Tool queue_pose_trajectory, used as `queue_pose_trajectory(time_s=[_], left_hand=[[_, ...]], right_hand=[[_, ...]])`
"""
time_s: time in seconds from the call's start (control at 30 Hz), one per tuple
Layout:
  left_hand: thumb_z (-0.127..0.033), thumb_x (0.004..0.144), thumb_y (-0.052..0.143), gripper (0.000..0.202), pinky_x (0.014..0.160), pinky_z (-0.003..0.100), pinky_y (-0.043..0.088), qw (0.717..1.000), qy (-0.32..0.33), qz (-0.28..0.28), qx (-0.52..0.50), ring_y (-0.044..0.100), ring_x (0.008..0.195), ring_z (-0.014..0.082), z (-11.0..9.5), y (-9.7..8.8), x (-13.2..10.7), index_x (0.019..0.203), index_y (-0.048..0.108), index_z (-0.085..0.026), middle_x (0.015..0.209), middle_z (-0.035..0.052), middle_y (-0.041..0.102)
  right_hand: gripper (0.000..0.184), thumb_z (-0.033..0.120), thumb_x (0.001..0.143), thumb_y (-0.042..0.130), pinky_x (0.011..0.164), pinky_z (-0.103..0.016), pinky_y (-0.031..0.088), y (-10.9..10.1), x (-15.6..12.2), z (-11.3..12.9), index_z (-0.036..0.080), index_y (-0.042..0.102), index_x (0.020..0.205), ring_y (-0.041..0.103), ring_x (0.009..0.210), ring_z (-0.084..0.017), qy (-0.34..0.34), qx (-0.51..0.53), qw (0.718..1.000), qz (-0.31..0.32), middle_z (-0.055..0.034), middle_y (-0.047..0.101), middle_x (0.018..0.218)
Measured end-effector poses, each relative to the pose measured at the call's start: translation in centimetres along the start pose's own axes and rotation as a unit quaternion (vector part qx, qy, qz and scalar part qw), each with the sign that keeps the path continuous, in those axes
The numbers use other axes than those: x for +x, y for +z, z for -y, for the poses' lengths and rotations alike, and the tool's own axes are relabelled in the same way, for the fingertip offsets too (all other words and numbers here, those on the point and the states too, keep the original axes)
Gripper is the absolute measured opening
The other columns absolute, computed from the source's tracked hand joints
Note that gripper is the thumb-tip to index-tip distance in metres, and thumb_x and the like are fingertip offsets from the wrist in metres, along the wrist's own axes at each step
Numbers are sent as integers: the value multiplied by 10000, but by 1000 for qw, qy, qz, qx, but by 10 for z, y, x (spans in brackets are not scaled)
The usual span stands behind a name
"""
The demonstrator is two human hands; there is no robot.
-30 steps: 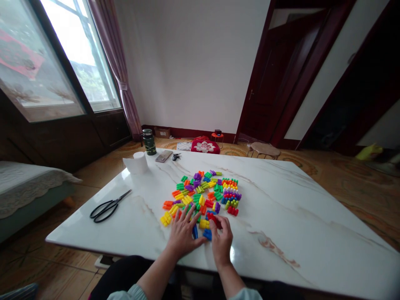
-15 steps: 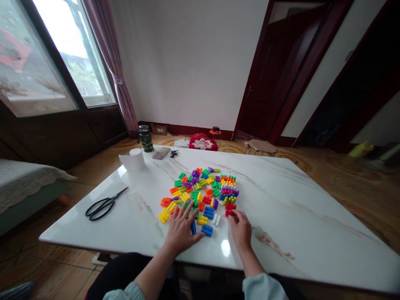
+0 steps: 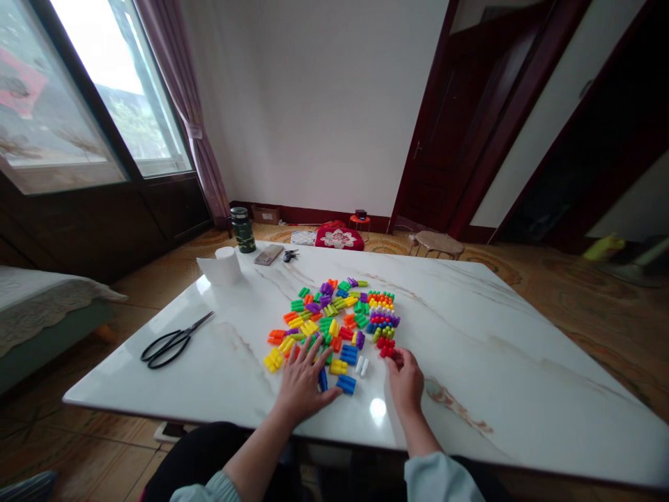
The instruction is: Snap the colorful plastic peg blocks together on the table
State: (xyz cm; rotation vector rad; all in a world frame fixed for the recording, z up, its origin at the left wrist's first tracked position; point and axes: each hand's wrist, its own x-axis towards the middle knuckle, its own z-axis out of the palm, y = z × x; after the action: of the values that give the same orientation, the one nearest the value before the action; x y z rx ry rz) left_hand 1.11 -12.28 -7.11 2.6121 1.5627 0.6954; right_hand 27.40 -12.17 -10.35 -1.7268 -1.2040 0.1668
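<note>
My left hand (image 3: 304,380) lies with fingers spread over the near side of a scattered pile of plastic building blocks (image 3: 325,325), with a dark blue block (image 3: 323,380) partly under it. The fingers of my right hand (image 3: 406,380) are closed at the near end of red building blocks (image 3: 386,347). These sit at the near end of a row of neatly grouped blocks (image 3: 383,317) in several colours. Between my hands lie white blocks (image 3: 362,366), a yellow block (image 3: 339,367) and blue blocks (image 3: 345,384).
Black-handled scissors (image 3: 168,347) lie at the left of the white marble-patterned table (image 3: 496,348). Farther back are a paper roll (image 3: 228,266), a camouflage bottle (image 3: 243,230), a phone (image 3: 269,254) and keys (image 3: 290,256). A round stool (image 3: 437,244) stands beyond the table.
My right hand has shifted slightly right and away from me, and the red blocks sit a little nearer the grouped row. My left hand stays in place.
</note>
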Motion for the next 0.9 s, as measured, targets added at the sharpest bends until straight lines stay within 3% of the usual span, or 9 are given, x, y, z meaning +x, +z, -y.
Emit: queue_pose_trajectory(time_s=[0.3,0.9], left_hand=[[-634,715,668,794,1126,614,251,1000,3,-16,-3,337,1405,396,-1,0,0,1422,479,-324,1544,69,389],[-612,746,647,757,1120,635,247,1000,0,-4,-5,343,1401,393,0,1,0,1424,473,-323,1540,71,396]], right_hand=[[404,542,804,492,622,-319,438,-1,2,5,177,638,894,637,712,-238,19,-32,999,-9,-118,716,882],[484,600,813,459,654,-344,466,-2,-1,2,166,638,932,653,729,-264,20,-28,999,-22,-130,717,856]])
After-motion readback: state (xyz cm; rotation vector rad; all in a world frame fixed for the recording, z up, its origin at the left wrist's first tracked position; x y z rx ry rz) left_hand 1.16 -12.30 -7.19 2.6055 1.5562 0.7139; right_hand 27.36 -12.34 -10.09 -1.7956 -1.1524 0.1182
